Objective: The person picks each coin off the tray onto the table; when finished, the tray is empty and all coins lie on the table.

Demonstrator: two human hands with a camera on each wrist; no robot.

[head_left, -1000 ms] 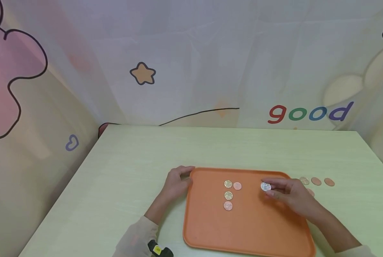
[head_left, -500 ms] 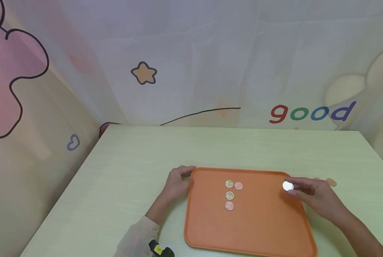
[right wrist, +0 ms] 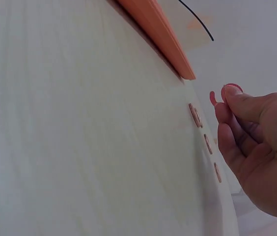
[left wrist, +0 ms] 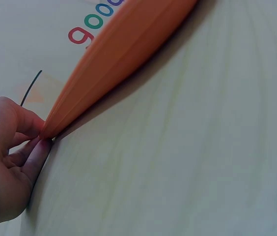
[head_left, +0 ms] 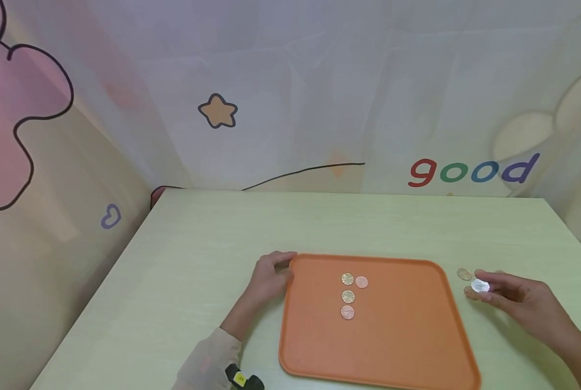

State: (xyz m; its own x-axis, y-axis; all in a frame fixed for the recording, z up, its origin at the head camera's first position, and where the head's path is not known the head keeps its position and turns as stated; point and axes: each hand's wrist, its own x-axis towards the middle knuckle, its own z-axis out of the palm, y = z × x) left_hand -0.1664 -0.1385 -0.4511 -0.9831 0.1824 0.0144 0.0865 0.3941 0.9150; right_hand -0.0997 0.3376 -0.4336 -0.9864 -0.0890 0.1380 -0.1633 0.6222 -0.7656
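Observation:
My right hand (head_left: 529,303) pinches a silver coin (head_left: 480,286) between thumb and fingers, above the table just right of the orange tray (head_left: 417,346). Beneath and beside it lie a gold-coloured coin (head_left: 464,274) and a copper-coloured coin (head_left: 470,293), the latter partly covered. In the right wrist view, several coins (right wrist: 207,144) lie in a row below the hand. At the tray's back left corner, my left hand (head_left: 269,279) holds the rim with thumb and fingers; the left wrist view has these fingers at the tray corner (left wrist: 55,120).
Several coins sit on the tray: a gold-coloured coin (head_left: 347,279) beside a pinkish coin (head_left: 361,282), with another gold coin (head_left: 348,296) and a pinkish coin (head_left: 347,312) in line below. A printed cloth backdrop (head_left: 290,108) rises behind the pale table (head_left: 197,233).
My right hand has carried the silver coin rightward, from above the tray to above the table coins beside it. My left hand has stayed at the tray corner.

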